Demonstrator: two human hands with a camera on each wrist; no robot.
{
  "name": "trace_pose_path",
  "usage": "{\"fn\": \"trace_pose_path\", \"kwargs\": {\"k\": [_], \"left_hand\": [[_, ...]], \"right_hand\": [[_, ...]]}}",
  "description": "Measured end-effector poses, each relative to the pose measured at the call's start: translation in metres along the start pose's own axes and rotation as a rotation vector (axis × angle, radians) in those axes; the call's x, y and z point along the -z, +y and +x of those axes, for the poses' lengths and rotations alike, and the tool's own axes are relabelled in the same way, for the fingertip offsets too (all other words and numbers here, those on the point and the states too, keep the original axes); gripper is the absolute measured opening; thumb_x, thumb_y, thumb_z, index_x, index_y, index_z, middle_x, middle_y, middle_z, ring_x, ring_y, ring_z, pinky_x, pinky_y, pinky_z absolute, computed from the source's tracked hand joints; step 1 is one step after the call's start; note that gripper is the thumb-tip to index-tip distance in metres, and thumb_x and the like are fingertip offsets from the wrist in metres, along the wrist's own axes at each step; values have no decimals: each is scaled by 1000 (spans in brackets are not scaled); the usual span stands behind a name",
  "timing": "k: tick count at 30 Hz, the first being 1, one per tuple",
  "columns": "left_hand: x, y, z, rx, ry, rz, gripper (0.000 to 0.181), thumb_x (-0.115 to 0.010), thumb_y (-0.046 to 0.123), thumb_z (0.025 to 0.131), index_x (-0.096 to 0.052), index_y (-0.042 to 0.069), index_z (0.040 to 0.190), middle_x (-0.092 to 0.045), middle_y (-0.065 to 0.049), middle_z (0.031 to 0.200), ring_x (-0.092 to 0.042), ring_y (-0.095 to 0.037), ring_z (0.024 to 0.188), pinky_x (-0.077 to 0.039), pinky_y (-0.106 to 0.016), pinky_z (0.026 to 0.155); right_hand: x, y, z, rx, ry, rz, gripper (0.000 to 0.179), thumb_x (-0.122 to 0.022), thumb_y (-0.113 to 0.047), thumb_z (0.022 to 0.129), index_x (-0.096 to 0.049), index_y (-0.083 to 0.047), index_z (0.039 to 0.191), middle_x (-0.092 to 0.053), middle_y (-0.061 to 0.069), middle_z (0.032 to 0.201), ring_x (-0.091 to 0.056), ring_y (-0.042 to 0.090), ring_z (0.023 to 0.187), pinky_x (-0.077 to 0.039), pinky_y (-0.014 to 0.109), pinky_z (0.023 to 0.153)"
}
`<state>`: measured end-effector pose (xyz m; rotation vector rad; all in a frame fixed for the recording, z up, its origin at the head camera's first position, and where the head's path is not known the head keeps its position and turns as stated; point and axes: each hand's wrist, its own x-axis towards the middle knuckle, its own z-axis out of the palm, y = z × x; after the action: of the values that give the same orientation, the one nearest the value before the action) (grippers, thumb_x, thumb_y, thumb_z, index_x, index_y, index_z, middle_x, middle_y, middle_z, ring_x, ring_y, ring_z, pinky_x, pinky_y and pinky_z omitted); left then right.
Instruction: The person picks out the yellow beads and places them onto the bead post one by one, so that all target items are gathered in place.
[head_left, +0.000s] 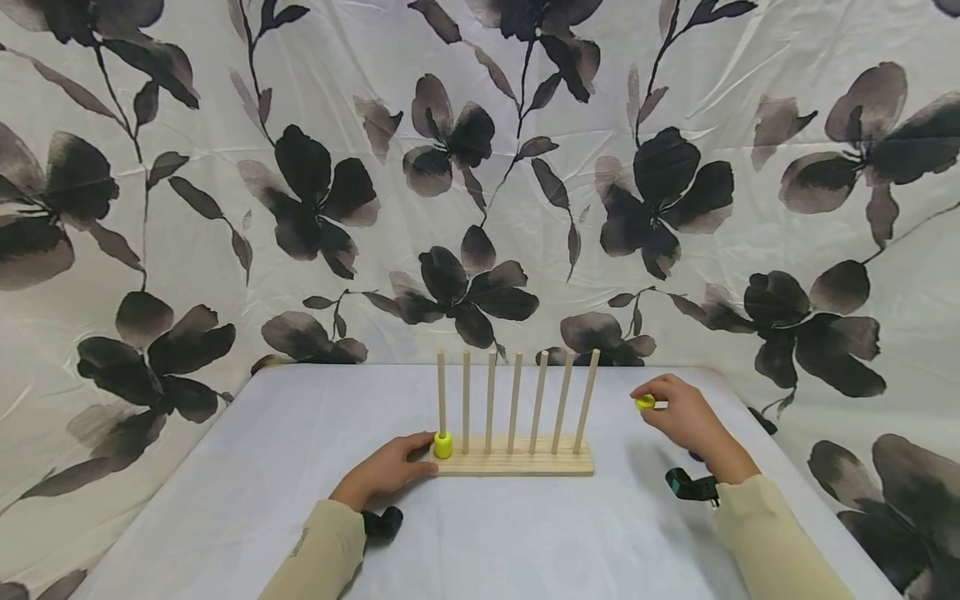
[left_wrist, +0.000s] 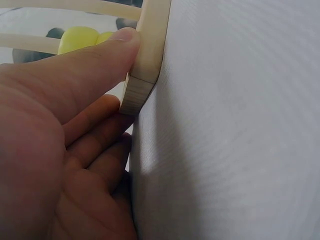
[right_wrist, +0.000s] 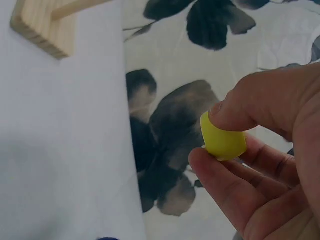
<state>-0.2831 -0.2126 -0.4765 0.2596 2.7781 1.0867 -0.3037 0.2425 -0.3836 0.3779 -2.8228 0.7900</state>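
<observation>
A wooden peg rack (head_left: 510,468) stands on the table, with a row of several upright sticks on a flat base. Yellow beads (head_left: 443,447) sit at the foot of its leftmost stick; whether one or two are stacked there I cannot tell. My left hand (head_left: 386,472) holds the base's left end (left_wrist: 140,90), thumb on one edge and fingers on the other. Off to the rack's right, my right hand (head_left: 686,417) pinches a yellow bead (right_wrist: 223,137) between thumb and fingers, raised above the table and apart from the sticks.
A white cloth covers the table (head_left: 517,542). Behind it and at its sides hangs a floral curtain (head_left: 450,208). A black wrist camera (head_left: 690,486) is strapped at the right wrist, another wrist camera (head_left: 384,523) at the left.
</observation>
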Motion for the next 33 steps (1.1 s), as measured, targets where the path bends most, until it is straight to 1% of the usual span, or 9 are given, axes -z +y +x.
{"fn": "trace_pose_path", "kwargs": {"k": [3, 6, 10, 13, 17, 20, 23, 27, 33], "left_hand": [[1, 1, 0, 10, 0, 8, 65, -71, 39, 86, -49, 17, 143, -45, -10, 150, -35, -36, 142, -30, -57, 115], [4, 0, -3, 27, 7, 4, 66, -72, 39, 86, -49, 17, 143, -44, -9, 151, -34, -36, 143, -29, -57, 116], [4, -1, -1, 16, 11, 3, 66, -72, 40, 86, -48, 19, 144, -44, -8, 151, -34, -35, 143, -29, -56, 116], [2, -2, 1, 8, 8, 4, 66, -71, 40, 86, -48, 19, 144, -45, -8, 151, -34, -35, 143, -29, -57, 116], [1, -2, 1, 12, 6, -3, 65, -72, 39, 86, -49, 20, 143, -45, -8, 150, -35, -35, 143, -30, -56, 116], [2, 0, 1, 11, 1, -8, 65, -72, 38, 86, -49, 19, 143, -45, -8, 150, -34, -35, 143, -30, -56, 116], [3, 1, 2, 14, -4, -13, 65, -72, 38, 86, -49, 19, 143, -45, -8, 151, -34, -35, 143, -29, -56, 116], [4, 1, 2, 12, -2, -17, 65, -72, 37, 86, -49, 19, 143, -45, -8, 151, -34, -35, 143, -29, -56, 116], [3, -1, 0, 8, -6, -16, 65, -72, 38, 85, -49, 19, 143, -45, -8, 151, -34, -35, 143, -29, -56, 116]], "right_hand": [[6, -6, 1, -3, -13, 9, 27, -62, -10, 89, -69, -9, 116, -61, 17, 125, -59, 42, 115, -56, 51, 87], [10, -13, 2, 21, -24, 6, 28, -60, -11, 90, -68, -10, 118, -63, 17, 126, -60, 42, 114, -58, 50, 85], [15, -19, 2, 47, -20, 8, 28, -61, -11, 91, -68, -9, 118, -64, 17, 124, -63, 42, 111, -59, 48, 83], [19, -22, 2, 47, -30, 20, 29, -61, -12, 91, -67, -9, 119, -63, 18, 125, -63, 43, 110, -60, 45, 79], [23, -27, 2, 37, -46, 40, 31, -62, -13, 92, -64, -9, 123, -62, 19, 126, -62, 43, 113, -60, 46, 81], [29, -32, 3, 36, -48, 53, 33, -62, -14, 92, -63, -7, 124, -62, 18, 127, -60, 41, 115, -57, 49, 88], [36, -38, 3, 51, -39, 61, 32, -62, -14, 93, -63, -8, 124, -62, 18, 126, -60, 39, 115, -56, 49, 90], [45, -45, 4, 91, -21, 67, 31, -62, -14, 93, -64, -7, 123, -64, 16, 123, -61, 36, 113, -56, 49, 91], [56, -57, 6, 120, -20, 87, 32, -61, -16, 94, -63, -7, 125, -62, 18, 126, -62, 37, 113, -56, 49, 91]]}}
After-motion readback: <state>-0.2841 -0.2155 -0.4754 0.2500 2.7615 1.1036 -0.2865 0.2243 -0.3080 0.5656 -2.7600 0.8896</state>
